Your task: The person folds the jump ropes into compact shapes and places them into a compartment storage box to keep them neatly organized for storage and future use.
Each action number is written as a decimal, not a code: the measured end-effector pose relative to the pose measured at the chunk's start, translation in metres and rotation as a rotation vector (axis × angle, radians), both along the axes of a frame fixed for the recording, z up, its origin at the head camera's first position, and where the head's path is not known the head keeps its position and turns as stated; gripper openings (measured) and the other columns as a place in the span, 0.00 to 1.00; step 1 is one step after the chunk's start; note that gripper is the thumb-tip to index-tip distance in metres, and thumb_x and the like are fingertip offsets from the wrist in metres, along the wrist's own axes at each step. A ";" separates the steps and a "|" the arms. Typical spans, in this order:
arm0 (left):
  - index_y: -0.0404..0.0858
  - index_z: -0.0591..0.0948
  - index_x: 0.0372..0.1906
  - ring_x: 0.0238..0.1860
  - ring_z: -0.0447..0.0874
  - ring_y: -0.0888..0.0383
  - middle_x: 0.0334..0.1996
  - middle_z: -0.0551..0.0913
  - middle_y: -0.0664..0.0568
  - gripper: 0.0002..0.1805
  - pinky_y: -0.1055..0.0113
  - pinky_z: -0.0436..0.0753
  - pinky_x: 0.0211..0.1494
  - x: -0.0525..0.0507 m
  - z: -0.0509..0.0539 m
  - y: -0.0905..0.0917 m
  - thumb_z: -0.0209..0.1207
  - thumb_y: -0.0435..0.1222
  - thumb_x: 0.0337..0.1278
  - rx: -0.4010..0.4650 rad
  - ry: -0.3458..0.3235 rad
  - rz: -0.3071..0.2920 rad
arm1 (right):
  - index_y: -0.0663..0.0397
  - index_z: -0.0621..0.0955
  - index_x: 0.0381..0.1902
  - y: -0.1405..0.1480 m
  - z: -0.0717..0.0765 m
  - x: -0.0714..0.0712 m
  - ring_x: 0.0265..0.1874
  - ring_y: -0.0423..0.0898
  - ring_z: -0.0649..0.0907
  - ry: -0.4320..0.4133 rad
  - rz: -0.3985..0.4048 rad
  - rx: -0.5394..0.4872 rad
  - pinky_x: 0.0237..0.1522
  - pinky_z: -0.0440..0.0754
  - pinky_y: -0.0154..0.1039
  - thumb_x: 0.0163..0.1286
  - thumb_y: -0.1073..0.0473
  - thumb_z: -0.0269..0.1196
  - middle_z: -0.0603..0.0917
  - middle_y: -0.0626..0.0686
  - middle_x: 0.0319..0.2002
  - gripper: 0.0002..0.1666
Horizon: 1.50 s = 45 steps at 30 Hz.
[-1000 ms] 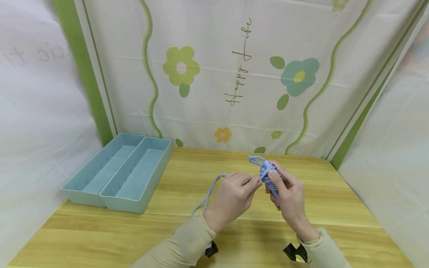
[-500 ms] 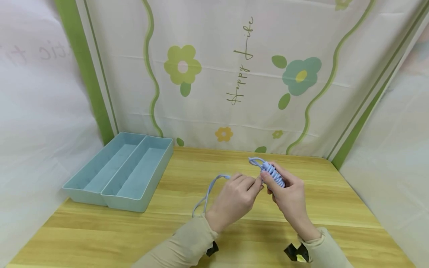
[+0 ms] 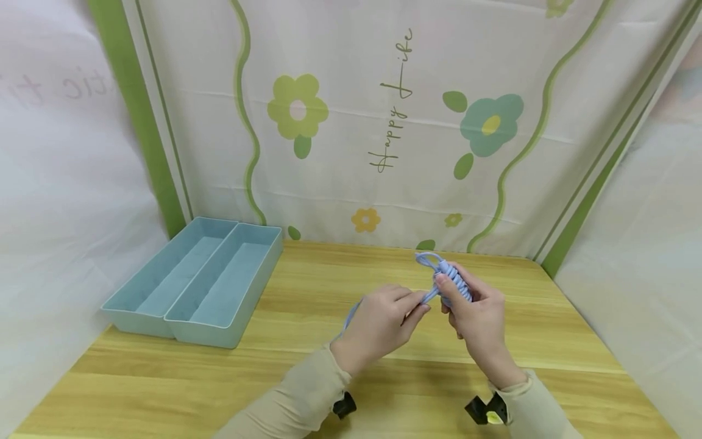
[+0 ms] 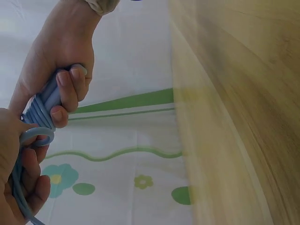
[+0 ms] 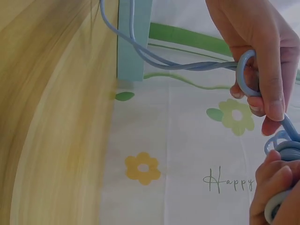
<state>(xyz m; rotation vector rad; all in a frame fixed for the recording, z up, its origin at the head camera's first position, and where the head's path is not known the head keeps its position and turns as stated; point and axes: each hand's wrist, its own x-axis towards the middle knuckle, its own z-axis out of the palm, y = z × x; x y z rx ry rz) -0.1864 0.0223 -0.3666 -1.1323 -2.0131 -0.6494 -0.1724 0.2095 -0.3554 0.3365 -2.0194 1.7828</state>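
A blue jump rope (image 3: pixel 457 285) is wound in tight coils round its handle part, and a loop of cord sticks up at the top. My right hand (image 3: pixel 481 320) grips this bundle, thumb on the coils. Just left of it, my left hand (image 3: pixel 378 326) pinches the cord between thumb and fingers, and a short stretch runs taut to the coils. In the left wrist view a smooth handle (image 4: pixel 52 96) shows below the coils, its end inside the right hand's fingers. Loose twisted strands (image 5: pixel 201 66) trail from the left hand in the right wrist view.
Two long light-blue trays stand side by side at the table's back left, the left tray (image 3: pixel 139 325) and the right tray (image 3: pixel 205 335). Behind the wooden table (image 3: pixel 307 268) hangs a flower-printed curtain (image 3: pixel 340 158). Pale curtains also enclose both sides.
The bundle and right hand have shifted slightly right. A stretch of cord now shows between the hands, and less slack cord is visible behind the left hand.
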 end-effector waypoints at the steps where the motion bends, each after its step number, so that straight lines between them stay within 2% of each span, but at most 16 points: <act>1: 0.35 0.87 0.44 0.33 0.84 0.61 0.32 0.86 0.53 0.09 0.74 0.80 0.42 0.000 0.001 0.000 0.63 0.36 0.66 0.000 -0.025 -0.010 | 0.58 0.83 0.56 0.001 0.000 -0.001 0.05 0.43 0.68 0.003 -0.004 -0.007 0.01 0.61 0.40 0.71 0.60 0.64 0.76 0.63 0.18 0.17; 4: 0.36 0.87 0.42 0.32 0.83 0.62 0.32 0.86 0.54 0.08 0.75 0.79 0.40 0.000 0.001 0.000 0.63 0.36 0.66 -0.011 -0.067 -0.023 | 0.62 0.83 0.55 0.003 0.000 -0.003 0.04 0.43 0.67 0.017 -0.009 -0.047 0.01 0.60 0.41 0.71 0.61 0.64 0.75 0.63 0.17 0.17; 10: 0.36 0.83 0.39 0.25 0.76 0.66 0.27 0.82 0.56 0.05 0.78 0.72 0.28 -0.002 0.003 0.000 0.61 0.35 0.67 -0.054 -0.109 -0.040 | 0.66 0.81 0.56 0.006 0.001 -0.006 0.04 0.44 0.66 0.043 0.003 -0.100 0.01 0.58 0.42 0.70 0.63 0.65 0.75 0.63 0.17 0.19; 16: 0.37 0.82 0.38 0.29 0.75 0.65 0.30 0.82 0.57 0.05 0.73 0.74 0.33 -0.005 0.002 -0.001 0.60 0.35 0.68 -0.091 -0.155 -0.038 | 0.65 0.81 0.56 0.010 0.005 -0.007 0.04 0.45 0.67 0.052 -0.006 -0.118 0.01 0.58 0.41 0.70 0.63 0.65 0.75 0.62 0.17 0.19; 20: 0.38 0.79 0.36 0.25 0.69 0.66 0.27 0.77 0.59 0.05 0.76 0.69 0.28 -0.006 0.001 -0.001 0.58 0.35 0.70 -0.113 -0.168 -0.032 | 0.67 0.81 0.56 0.012 0.007 -0.008 0.04 0.44 0.67 0.051 -0.024 -0.155 0.01 0.58 0.42 0.70 0.63 0.65 0.75 0.62 0.16 0.19; 24: 0.40 0.77 0.35 0.20 0.64 0.69 0.24 0.71 0.60 0.06 0.80 0.62 0.21 -0.008 -0.003 -0.003 0.57 0.37 0.71 -0.114 -0.189 -0.041 | 0.66 0.81 0.56 0.013 0.008 -0.008 0.04 0.44 0.67 0.041 -0.015 -0.153 0.01 0.58 0.43 0.70 0.62 0.65 0.75 0.62 0.16 0.19; 28: 0.42 0.77 0.33 0.17 0.62 0.71 0.21 0.71 0.62 0.11 0.81 0.61 0.19 -0.010 -0.006 -0.004 0.58 0.44 0.71 -0.070 -0.227 -0.070 | 0.64 0.81 0.56 0.012 0.010 -0.006 0.04 0.44 0.67 0.044 0.017 -0.129 0.01 0.59 0.42 0.70 0.63 0.64 0.76 0.63 0.17 0.18; 32: 0.43 0.78 0.34 0.16 0.61 0.70 0.20 0.71 0.62 0.13 0.80 0.61 0.19 -0.012 -0.007 -0.005 0.51 0.44 0.76 -0.075 -0.240 -0.083 | 0.65 0.81 0.55 0.011 0.011 -0.005 0.05 0.44 0.67 0.050 0.043 -0.107 0.01 0.59 0.41 0.71 0.64 0.63 0.76 0.62 0.17 0.17; 35: 0.43 0.80 0.36 0.16 0.60 0.69 0.19 0.68 0.62 0.14 0.78 0.61 0.20 -0.012 -0.007 -0.007 0.47 0.41 0.78 -0.119 -0.244 -0.048 | 0.65 0.81 0.56 0.012 0.013 -0.004 0.05 0.44 0.67 0.047 0.061 -0.098 0.01 0.60 0.42 0.71 0.64 0.63 0.76 0.62 0.17 0.17; 38: 0.42 0.81 0.38 0.16 0.59 0.68 0.17 0.66 0.62 0.13 0.77 0.61 0.20 -0.014 -0.006 -0.009 0.48 0.41 0.78 -0.135 -0.275 -0.019 | 0.65 0.81 0.56 0.013 0.013 -0.004 0.05 0.45 0.67 0.043 0.075 -0.097 0.01 0.60 0.42 0.72 0.65 0.62 0.76 0.61 0.17 0.17; 42: 0.38 0.81 0.47 0.14 0.57 0.69 0.16 0.66 0.61 0.14 0.77 0.60 0.18 -0.017 -0.003 -0.011 0.47 0.41 0.78 -0.083 -0.338 -0.024 | 0.65 0.81 0.56 0.014 0.014 -0.004 0.04 0.45 0.66 0.034 0.088 -0.098 0.01 0.60 0.42 0.72 0.64 0.62 0.76 0.61 0.17 0.16; 45: 0.32 0.74 0.62 0.12 0.59 0.70 0.16 0.68 0.62 0.19 0.77 0.62 0.17 -0.019 -0.002 -0.013 0.46 0.40 0.79 -0.056 -0.387 -0.038 | 0.66 0.80 0.56 0.014 0.014 -0.003 0.04 0.45 0.66 0.016 0.113 -0.110 0.00 0.60 0.43 0.73 0.64 0.61 0.76 0.61 0.17 0.17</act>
